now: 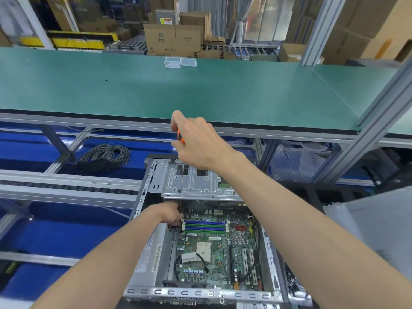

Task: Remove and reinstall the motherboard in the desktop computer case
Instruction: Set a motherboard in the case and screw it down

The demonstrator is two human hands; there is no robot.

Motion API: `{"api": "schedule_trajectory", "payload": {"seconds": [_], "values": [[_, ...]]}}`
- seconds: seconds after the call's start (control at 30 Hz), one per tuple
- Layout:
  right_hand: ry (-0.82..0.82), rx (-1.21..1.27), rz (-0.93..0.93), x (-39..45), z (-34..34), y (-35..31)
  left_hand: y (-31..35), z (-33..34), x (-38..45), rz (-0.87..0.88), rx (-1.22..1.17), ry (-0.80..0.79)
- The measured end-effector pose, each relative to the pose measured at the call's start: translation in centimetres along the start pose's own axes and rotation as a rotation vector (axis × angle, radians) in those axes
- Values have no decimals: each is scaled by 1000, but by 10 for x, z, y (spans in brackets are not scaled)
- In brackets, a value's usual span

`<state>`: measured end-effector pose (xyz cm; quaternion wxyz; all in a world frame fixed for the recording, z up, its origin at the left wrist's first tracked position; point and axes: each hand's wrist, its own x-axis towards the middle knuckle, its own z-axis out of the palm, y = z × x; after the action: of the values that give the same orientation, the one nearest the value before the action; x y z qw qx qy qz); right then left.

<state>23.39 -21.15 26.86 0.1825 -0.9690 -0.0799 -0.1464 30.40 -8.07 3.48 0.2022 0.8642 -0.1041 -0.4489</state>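
Right hand [196,139] grip clamped on screwdriver [181,139] above case [156,175]; left hand [171,214] grip at motherboard [211,253] corner, cannot tell

A long green-topped workbench [200,90] on a grey aluminium frame [376,121] spans the room, with two small clear plastic boxes [180,62] at its far edge, stacked cardboard boxes [174,39] behind, and blue floor [55,233] below.

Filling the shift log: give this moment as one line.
right hand: grips screwdriver | left hand: at motherboard corner, grasp unclear | case: open
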Motion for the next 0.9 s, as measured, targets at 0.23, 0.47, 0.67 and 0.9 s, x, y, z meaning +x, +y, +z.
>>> {"api": "schedule_trajectory", "payload": {"seconds": [0.23, 0.47, 0.67, 0.9], "values": [[-36, -7, -7, -2, 11, -2, -2, 2, 4, -21, 79, -21], [-66, -29, -20, -2, 16, -7, 0, -1, -1, -23, 16, -39], [-50, -64, -41, -3, 17, -13, 0, 2, 5, -25, -18, -35], [-63, -131, -47, -6, 25, -18, 7, 4, 1, -38, 11, -75]]}}
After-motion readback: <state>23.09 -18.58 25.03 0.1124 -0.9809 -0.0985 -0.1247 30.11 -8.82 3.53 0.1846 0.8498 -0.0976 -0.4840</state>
